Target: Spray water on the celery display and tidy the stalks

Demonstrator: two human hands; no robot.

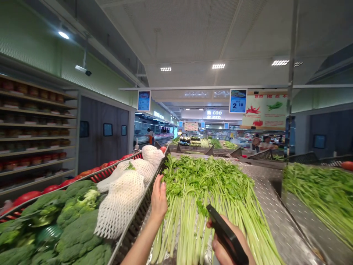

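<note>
My left hand (159, 197) is raised at the left edge of the celery, its fingers extended upward and holding nothing. It is beside the black crate divider (143, 217). A wide bed of celery (190, 206), leaves toward the back and pale stalks toward me, lies on a metal display shelf (264, 180). Over the stalks at the lower middle, my right hand (230, 239) grips a slim black slab that looks like a smartphone (224, 228), seen nearly edge-on. Part of that hand is hidden behind it.
Left of the divider are broccoli (79, 224) and white foam-net sleeves (121, 202). Red tomatoes (27, 197) line the far left. A mirrored panel (317, 206) rises at right. Price signs (238, 101) hang overhead, and other people (266, 143) stand far off.
</note>
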